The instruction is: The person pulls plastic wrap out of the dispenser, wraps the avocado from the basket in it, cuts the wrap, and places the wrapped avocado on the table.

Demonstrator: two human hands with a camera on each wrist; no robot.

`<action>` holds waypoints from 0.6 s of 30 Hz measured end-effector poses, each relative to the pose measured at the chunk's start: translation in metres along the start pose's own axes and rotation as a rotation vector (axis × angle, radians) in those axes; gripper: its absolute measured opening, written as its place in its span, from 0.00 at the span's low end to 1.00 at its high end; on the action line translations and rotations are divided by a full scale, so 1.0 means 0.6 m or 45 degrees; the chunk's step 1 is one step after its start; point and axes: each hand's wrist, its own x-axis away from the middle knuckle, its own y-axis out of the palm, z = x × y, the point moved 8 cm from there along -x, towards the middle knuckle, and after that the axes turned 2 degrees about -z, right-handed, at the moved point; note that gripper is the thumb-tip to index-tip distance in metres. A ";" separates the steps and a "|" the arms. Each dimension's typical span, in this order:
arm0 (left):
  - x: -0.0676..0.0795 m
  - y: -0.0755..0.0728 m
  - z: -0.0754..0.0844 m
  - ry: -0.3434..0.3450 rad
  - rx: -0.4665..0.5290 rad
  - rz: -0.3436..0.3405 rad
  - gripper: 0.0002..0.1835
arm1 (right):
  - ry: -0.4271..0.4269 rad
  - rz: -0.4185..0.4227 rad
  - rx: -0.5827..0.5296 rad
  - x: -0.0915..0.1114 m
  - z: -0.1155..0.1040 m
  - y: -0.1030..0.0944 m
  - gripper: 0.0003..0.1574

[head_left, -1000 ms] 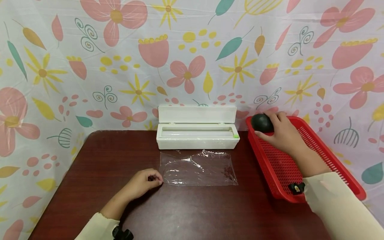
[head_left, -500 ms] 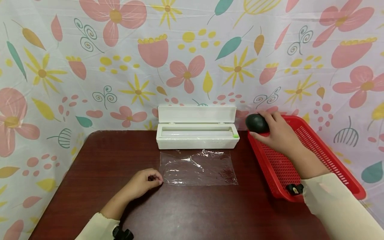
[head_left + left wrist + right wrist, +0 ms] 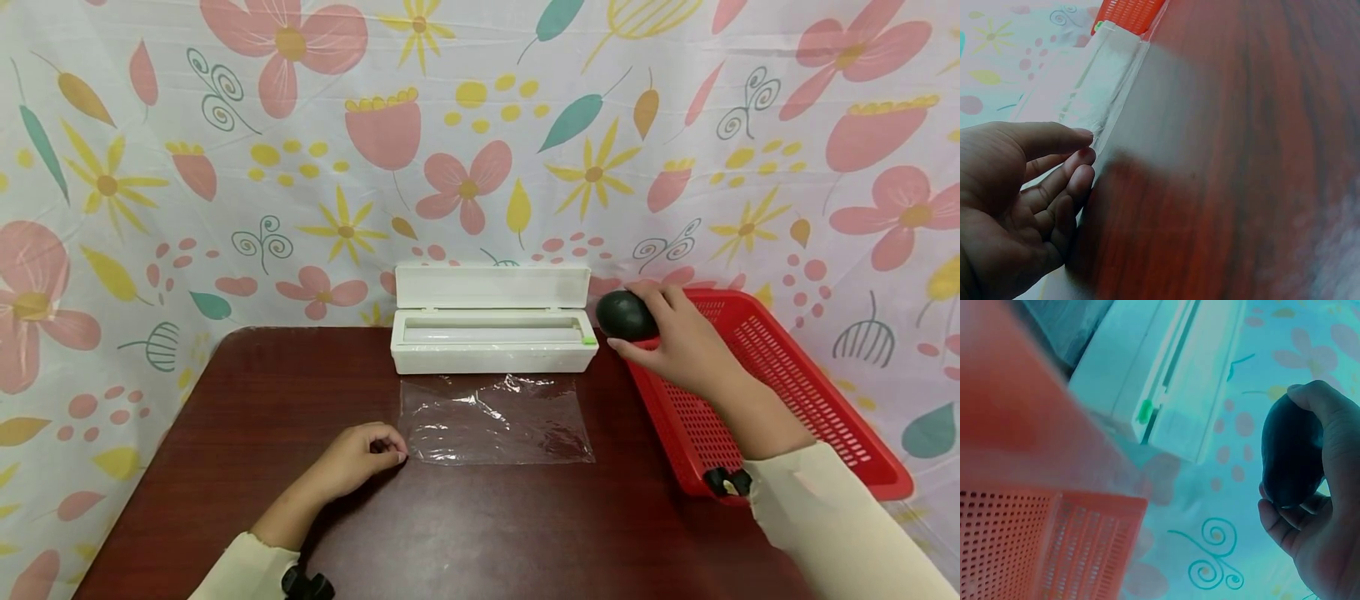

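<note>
My right hand (image 3: 686,346) grips a dark green oval fruit (image 3: 624,315) between thumb and fingers, over the far left corner of the red plastic basket (image 3: 662,425). In the right wrist view, the smooth dark fruit (image 3: 1291,453) shows with the thumb over one end and fingertips under the other. A sheet of clear cling film (image 3: 495,425) lies flat on the table. At its near left corner, my left hand (image 3: 363,457) pinches the edge with thumb and forefinger. Up close, the left hand (image 3: 1029,194) has its other fingers loosely bent.
Behind the film stands a white cling film dispenser (image 3: 495,358), lid (image 3: 492,287) raised, with a green slider (image 3: 589,341) at its right end. The dark wooden table (image 3: 480,533) meets a flower-patterned cloth (image 3: 480,108) at the back. The basket stands along the table's right side.
The right hand has carried the dark green fruit leftward, from inside the basket to past its left rim, near the dispenser. The left hand and film have stayed put.
</note>
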 end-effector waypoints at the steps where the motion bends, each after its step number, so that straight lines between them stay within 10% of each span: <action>1: 0.000 0.000 0.001 0.001 -0.001 0.001 0.04 | 0.005 -0.007 -0.005 0.000 -0.002 0.001 0.45; 18: 0.001 -0.001 0.000 -0.003 0.010 0.002 0.02 | -0.026 -0.029 -0.044 0.007 -0.041 0.030 0.49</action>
